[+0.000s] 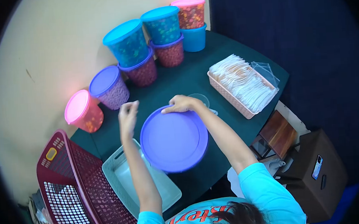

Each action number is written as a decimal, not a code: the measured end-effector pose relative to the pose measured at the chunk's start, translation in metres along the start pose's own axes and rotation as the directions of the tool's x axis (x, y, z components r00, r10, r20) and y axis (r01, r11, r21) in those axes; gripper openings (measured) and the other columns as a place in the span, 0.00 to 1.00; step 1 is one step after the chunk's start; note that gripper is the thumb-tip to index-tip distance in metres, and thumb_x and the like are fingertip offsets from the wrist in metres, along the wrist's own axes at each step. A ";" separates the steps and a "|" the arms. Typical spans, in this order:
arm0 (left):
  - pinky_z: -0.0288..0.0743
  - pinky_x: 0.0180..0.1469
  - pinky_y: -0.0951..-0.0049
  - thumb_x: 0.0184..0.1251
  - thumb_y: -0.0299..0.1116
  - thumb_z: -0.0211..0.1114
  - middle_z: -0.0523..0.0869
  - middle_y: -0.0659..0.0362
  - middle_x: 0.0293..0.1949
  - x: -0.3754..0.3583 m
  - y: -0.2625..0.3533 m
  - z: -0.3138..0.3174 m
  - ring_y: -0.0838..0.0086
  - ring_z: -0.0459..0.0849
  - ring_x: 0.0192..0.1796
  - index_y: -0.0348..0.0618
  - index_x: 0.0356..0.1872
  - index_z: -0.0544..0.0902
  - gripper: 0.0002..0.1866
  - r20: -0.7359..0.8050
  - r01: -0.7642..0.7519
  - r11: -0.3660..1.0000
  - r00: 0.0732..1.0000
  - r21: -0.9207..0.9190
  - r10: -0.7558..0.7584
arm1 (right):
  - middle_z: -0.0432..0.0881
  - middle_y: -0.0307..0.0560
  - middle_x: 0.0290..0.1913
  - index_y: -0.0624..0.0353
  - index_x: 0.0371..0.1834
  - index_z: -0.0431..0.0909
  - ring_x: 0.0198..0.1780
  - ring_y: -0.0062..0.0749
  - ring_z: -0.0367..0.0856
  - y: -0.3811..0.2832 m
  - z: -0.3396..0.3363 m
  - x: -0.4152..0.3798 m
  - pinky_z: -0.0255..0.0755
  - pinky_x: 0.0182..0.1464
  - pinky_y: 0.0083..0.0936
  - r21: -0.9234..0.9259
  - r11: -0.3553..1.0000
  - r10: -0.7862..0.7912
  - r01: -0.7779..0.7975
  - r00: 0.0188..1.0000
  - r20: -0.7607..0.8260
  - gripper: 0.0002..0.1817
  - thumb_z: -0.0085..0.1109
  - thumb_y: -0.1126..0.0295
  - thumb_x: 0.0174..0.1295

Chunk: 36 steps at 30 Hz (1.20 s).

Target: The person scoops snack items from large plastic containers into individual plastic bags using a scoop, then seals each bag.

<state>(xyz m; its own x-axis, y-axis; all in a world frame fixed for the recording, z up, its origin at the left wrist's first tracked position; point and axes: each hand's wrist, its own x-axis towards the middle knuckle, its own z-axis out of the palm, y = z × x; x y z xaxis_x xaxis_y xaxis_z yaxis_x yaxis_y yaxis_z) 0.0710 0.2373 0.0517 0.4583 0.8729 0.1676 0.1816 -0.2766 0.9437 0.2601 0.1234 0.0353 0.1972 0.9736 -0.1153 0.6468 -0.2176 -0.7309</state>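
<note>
My right hand (182,104) grips the far rim of a round tub with a purple lid (174,139), thumb on top of the lid. The lid faces up toward me and hides most of the tub below. To the left of the lid, apart from it, my left hand (128,117) is raised with its fingers curled in, slightly blurred, and nothing shows in it. Under my left forearm lies a pale green tray (165,186), partly covered by the tub. A clear round lid or dish (199,97) lies just beyond my right hand.
Along the wall stand several lidded tubs: pink (85,111), purple (111,87), and stacked blue ones (128,45). A pink basket (230,94) of white packets sits at right on the dark green table (222,64). A maroon crate (74,167) stands left; a brown box (310,173) stands lower right.
</note>
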 end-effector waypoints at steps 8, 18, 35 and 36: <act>0.61 0.38 0.79 0.63 0.41 0.53 0.75 0.64 0.37 -0.062 0.009 -0.058 0.82 0.70 0.34 0.45 0.42 0.73 0.13 -0.407 -0.208 0.881 0.913 -0.425 0.019 | 0.73 0.38 0.24 0.60 0.25 0.73 0.27 0.22 0.70 -0.032 -0.114 -0.051 0.66 0.30 0.22 0.453 0.827 -0.055 0.333 0.850 -0.524 0.18 0.55 0.53 0.55; 0.65 0.32 0.81 0.61 0.39 0.56 0.74 0.65 0.34 -0.136 -0.085 0.060 0.82 0.72 0.32 0.47 0.37 0.72 0.09 -0.251 0.355 0.922 0.888 -0.155 -0.385 | 0.76 0.49 0.31 0.64 0.36 0.70 0.37 0.37 0.78 0.185 -0.297 -0.052 0.75 0.41 0.35 0.756 0.277 0.362 0.593 0.664 -0.654 0.14 0.57 0.66 0.51; 0.57 0.58 0.59 0.48 0.37 0.64 0.62 0.49 0.57 -0.161 -0.100 0.180 0.54 0.61 0.58 0.42 0.52 0.68 0.28 -0.397 0.479 0.675 0.871 0.561 -0.288 | 0.71 0.44 0.23 0.61 0.30 0.68 0.28 0.35 0.76 0.389 -0.335 0.028 0.76 0.41 0.37 0.827 0.363 0.552 0.429 0.616 -0.562 0.13 0.59 0.64 0.52; 0.58 0.58 0.59 0.49 0.37 0.64 0.62 0.49 0.57 -0.159 -0.100 0.178 0.55 0.62 0.58 0.43 0.52 0.68 0.27 -0.399 0.476 0.701 0.870 0.531 -0.289 | 0.70 0.43 0.23 0.60 0.29 0.68 0.28 0.34 0.75 0.389 -0.335 0.028 0.75 0.40 0.37 0.835 0.357 0.545 0.419 0.632 -0.551 0.14 0.60 0.62 0.52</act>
<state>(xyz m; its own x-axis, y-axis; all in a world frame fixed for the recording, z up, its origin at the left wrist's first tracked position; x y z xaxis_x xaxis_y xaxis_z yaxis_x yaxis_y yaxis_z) 0.1343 0.0544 -0.1202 -0.0003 0.9999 -0.0130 0.8074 0.0079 0.5899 0.7645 0.0430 -0.0268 0.8828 0.4587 -0.1010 -0.3012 0.3880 -0.8710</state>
